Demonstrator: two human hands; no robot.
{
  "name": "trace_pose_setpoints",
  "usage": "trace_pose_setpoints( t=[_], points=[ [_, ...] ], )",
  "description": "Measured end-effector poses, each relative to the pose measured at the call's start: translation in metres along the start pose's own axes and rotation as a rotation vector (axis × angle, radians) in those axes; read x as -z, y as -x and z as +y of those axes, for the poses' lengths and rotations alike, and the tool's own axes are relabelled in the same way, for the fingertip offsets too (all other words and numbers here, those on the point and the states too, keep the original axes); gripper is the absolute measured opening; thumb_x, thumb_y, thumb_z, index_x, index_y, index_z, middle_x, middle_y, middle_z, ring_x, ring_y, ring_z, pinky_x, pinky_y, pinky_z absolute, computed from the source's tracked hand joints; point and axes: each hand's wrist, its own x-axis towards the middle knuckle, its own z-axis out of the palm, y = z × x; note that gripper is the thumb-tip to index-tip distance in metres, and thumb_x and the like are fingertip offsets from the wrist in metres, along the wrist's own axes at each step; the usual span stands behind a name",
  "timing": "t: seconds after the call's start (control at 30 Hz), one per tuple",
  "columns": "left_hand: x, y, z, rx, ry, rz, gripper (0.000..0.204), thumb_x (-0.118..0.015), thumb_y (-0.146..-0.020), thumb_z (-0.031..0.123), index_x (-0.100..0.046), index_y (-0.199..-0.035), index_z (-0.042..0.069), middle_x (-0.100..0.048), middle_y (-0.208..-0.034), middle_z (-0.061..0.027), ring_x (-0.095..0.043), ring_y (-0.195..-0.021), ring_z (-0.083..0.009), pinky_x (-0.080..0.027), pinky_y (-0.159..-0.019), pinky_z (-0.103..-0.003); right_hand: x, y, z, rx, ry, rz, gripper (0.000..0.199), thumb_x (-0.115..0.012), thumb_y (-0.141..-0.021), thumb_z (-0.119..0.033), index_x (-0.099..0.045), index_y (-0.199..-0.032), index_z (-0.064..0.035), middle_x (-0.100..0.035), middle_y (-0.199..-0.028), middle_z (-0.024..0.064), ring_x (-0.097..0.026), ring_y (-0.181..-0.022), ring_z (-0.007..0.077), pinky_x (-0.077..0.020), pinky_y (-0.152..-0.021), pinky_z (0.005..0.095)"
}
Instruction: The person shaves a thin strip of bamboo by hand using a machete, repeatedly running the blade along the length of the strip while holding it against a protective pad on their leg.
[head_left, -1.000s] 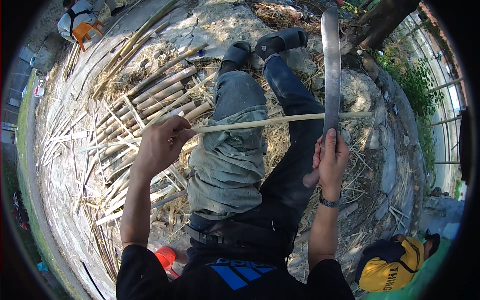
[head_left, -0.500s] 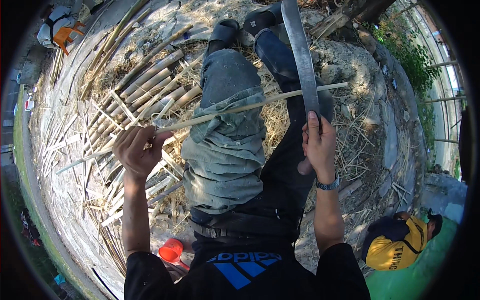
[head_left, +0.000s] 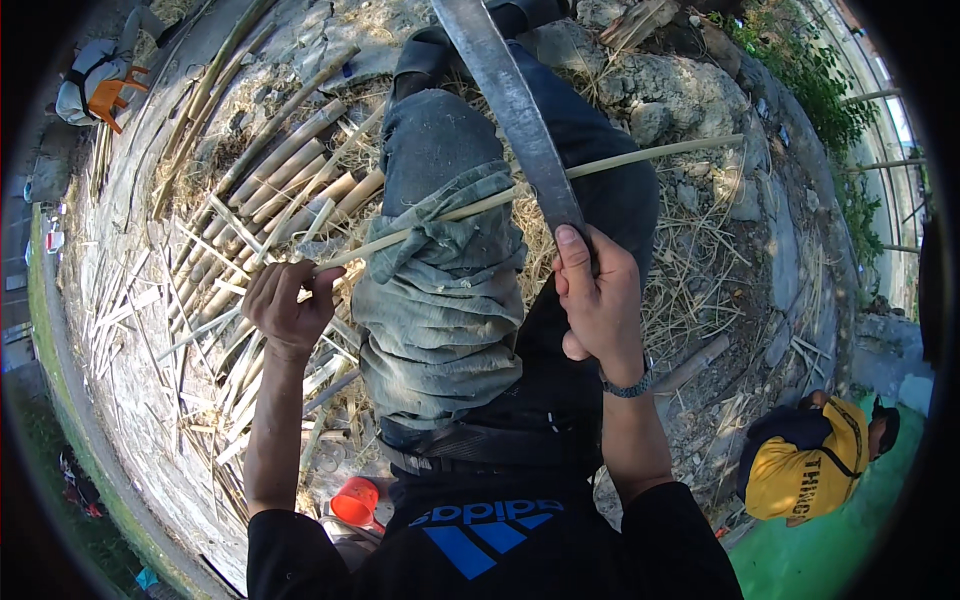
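My left hand (head_left: pixel 292 305) is closed round one end of a long, thin bamboo strip (head_left: pixel 655 157). The strip slants up to the right across my lap, its far end free past my right knee. In my right hand (head_left: pixel 603 295) is the handle of a machete (head_left: pixel 515 110), thumb laid along it. The long dark blade points away and tilts left, passing over the strip; whether it touches the strip I cannot tell. Beneath the strip, a grey-green cloth (head_left: pixel 435 320) lies bunched over my left thigh.
Cut bamboo poles (head_left: pixel 290 165) and split strips lie on the ground at left, with straw-like shavings (head_left: pixel 690 240) on the right. A red plastic scoop (head_left: pixel 355 500) lies by my left hip. A person in yellow (head_left: pixel 810 460) is at lower right; another sits on an orange chair (head_left: pixel 112 98) at far left.
My right hand and the machete have moved left, and the blade has swung to tilt left. The strip's free end has shifted right and up. My left hand still grips the strip.
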Motion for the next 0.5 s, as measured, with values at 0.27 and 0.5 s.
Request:
trace_pose_setpoints(
  t=[0.27,0.5],
  points=[
    [0.059,-0.016,-0.012,0.218,0.05,-0.26,0.015,-0.083,-0.083,0.007,-0.074,-0.095,0.005,-0.074,-0.084,-0.0094,-0.067,-0.065,-0.0208,-0.05,-0.056,-0.032,0.082,-0.044,0.019,-0.085,-0.122,0.446,0.049,-0.054,-0.108,-0.046,-0.056,-0.083,-0.004,-0.049,-0.059,-0.0008,-0.046,-0.042,0.0066,-0.0358,-0.036,0.025],
    [0.126,0.019,-0.089,0.397,0.071,-0.524,0.014,-0.08,-0.086,0.009,-0.074,-0.095,0.0,-0.073,-0.08,-0.0093,-0.064,-0.064,-0.0149,-0.048,-0.058,-0.03,0.078,-0.047,0.028,-0.077,-0.098,0.4,0.048,-0.054,-0.108,-0.045,-0.056,-0.083,-0.0038,-0.048,-0.058,-0.0013,-0.045,-0.04,0.0061,-0.0349,-0.036,0.0242]
  ],
)
